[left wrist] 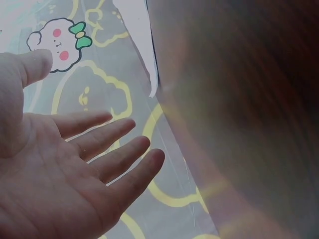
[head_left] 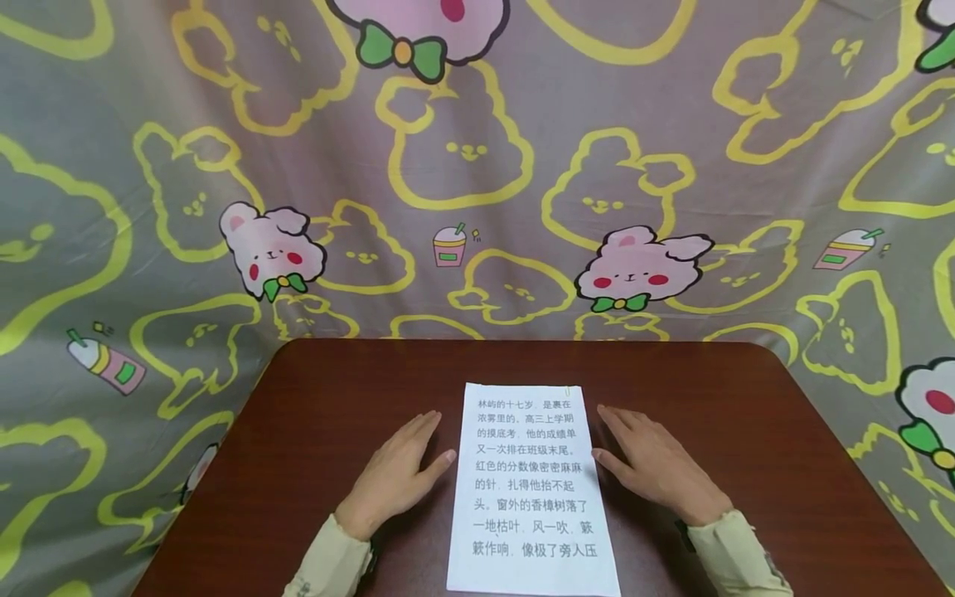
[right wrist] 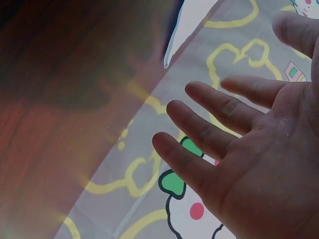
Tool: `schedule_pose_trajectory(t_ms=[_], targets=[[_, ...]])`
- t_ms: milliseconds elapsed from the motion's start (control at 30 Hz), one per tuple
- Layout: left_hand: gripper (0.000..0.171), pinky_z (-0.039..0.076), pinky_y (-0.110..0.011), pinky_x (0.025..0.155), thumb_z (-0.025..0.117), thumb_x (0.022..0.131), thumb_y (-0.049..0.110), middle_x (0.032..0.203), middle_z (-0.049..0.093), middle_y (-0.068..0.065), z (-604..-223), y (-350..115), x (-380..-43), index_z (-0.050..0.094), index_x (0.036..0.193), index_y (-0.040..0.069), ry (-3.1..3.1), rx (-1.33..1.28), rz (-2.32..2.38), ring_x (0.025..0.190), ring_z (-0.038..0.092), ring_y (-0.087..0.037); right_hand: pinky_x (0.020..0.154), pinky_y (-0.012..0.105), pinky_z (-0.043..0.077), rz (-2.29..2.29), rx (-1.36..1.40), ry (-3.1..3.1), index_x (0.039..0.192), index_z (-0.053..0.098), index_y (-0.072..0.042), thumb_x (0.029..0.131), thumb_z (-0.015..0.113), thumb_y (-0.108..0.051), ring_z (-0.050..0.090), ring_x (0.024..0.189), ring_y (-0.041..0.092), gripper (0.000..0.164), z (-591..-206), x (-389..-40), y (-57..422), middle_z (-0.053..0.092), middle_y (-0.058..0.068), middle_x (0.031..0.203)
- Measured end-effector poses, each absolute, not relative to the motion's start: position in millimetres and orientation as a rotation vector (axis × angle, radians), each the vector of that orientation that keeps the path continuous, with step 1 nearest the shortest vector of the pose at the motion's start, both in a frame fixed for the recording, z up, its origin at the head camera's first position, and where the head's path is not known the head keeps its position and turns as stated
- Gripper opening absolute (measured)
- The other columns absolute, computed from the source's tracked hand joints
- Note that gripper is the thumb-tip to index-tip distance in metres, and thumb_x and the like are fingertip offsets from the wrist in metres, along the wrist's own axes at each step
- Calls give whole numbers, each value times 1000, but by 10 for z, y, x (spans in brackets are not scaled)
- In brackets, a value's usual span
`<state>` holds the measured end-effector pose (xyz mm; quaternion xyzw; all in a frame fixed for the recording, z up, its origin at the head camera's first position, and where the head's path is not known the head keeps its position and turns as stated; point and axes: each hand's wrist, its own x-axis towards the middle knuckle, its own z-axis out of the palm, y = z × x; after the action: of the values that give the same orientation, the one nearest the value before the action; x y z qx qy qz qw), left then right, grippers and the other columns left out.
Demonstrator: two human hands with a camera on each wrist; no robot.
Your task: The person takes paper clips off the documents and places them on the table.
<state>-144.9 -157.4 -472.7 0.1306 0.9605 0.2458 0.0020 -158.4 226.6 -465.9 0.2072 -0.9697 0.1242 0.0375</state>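
A white stack of paper printed with large Chinese characters lies on the table, a small clip at its top right corner. To the left of the paper is my left hand, its fingers straight and pointing forward. My right hand mirrors it on the other side, its thumb tip close to the paper's right edge. Both wrist views show bare palms: the left palm and the right palm hold nothing. Slivers of the paper appear in these views too.
The dark red-brown wooden table has rounded far corners. Behind and beside it hangs a grey curtain with yellow outlines, cartoon rabbits and drink cups. Light-coloured sleeves cover both forearms.
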Motion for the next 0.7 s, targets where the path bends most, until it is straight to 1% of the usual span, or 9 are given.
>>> schedule_pose_trajectory(t_ms=[100, 367, 700], targets=[[68, 41, -56, 119, 63, 103, 42, 161, 49, -17, -4731, -1557, -1441, 48, 154, 1, 3013, 420, 778, 151, 45, -35, 108, 63, 46, 362, 635, -2993, 149, 53, 1, 99, 70, -37, 58, 133, 42, 66, -4674, -1591, 2253, 60, 22, 146], [56, 47, -56, 113, 66, 101, 39, 152, 58, -16, -4750, -1489, -1436, 61, 143, 1, 3019, 462, 761, 143, 54, -35, 107, 62, 47, 365, 632, -3057, 146, 57, 1, 99, 70, -38, 60, 129, 42, 63, -4699, -1610, 2210, 62, 22, 142], [53, 48, -54, 113, 68, 100, 38, 148, 63, -15, -4791, -1433, -1439, 65, 138, 0, 3011, 503, 736, 139, 58, -34, 104, 61, 47, 324, 609, -3135, 141, 61, 1, 98, 70, -39, 61, 123, 39, 60, -4711, -1614, 2168, 65, 19, 135]])
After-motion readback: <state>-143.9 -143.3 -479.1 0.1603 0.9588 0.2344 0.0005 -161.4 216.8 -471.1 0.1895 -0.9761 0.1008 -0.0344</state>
